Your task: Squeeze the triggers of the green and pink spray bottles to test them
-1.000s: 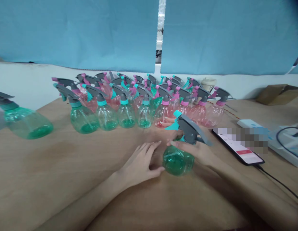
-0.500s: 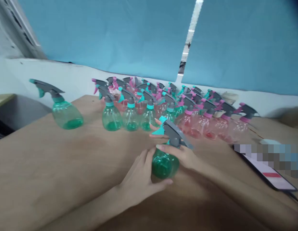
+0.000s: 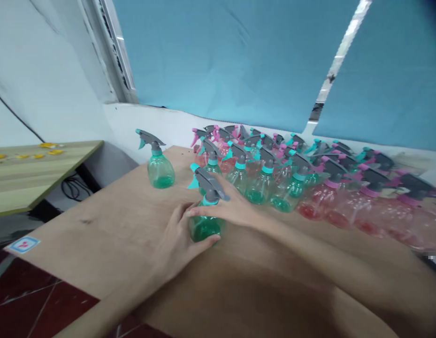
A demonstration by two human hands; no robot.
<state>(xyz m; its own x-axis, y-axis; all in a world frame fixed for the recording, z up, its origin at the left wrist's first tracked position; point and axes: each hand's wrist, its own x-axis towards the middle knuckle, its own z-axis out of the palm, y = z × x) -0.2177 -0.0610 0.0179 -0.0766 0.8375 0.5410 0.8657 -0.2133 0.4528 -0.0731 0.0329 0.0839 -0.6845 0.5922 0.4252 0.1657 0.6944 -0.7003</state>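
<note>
A green spray bottle [image 3: 206, 226] with a grey and turquoise trigger head is held between my two hands above the front of the wooden table. My left hand [image 3: 180, 244] wraps the bottle's body from the left, thumb across its lower front. From the right, my right hand [image 3: 233, 204] grips it around the neck, just under the trigger head. Green liquid shows in the lower part of the bottle. Another green spray bottle [image 3: 160, 170] stands alone on the table, beyond my hands to the left.
Several green and pink spray bottles [image 3: 262, 185] stand in rows along the wall. At the left, a second table [image 3: 45, 176] carries small yellow pieces. A sticker [image 3: 23, 244] marks the wooden table's [image 3: 108, 244] left corner. A phone's edge [image 3: 434, 263] shows at the far right.
My view has swung left, bringing in the side table and the wooden table's left corner. Both hands still hold the green spray bottle, now nearer the lone bottle at the left.
</note>
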